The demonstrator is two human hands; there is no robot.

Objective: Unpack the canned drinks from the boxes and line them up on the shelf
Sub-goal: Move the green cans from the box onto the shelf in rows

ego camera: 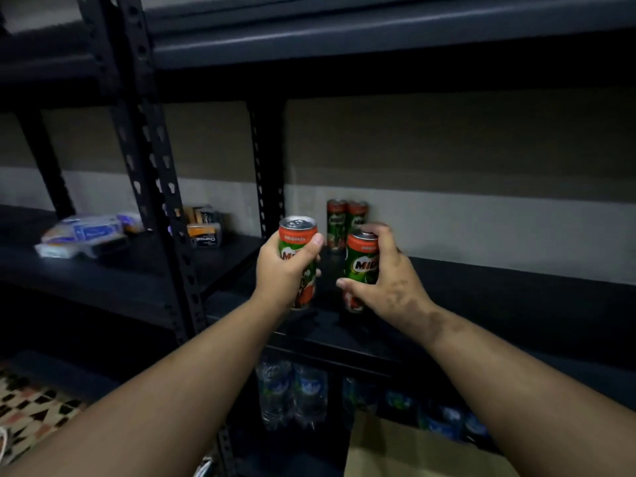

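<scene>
- Two green-and-red Milo cans are in hand at the centre of the frame, both upright over the front part of the dark shelf board (481,304).
- The left hand (282,270) grasps the left can (298,242), thumb wrapped across its label, silver top showing.
- The right hand (385,273) grasps the right can (361,266), fingers curled over its top and far side, thumb low on the near side.
- Whether either can's base touches the board cannot be told.
- Just behind them, two more cans (346,223) stand side by side against the grey wall.
- Left of centre, black slotted uprights (155,166) divide the racking; beyond them on the neighbouring shelf lie blurred packets (86,235) and small boxes (204,225).
- In the lower centre, plastic water bottles (292,390) stand on the tier below.
- A brown cardboard box (413,449) sits at the bottom edge, right of centre.
</scene>
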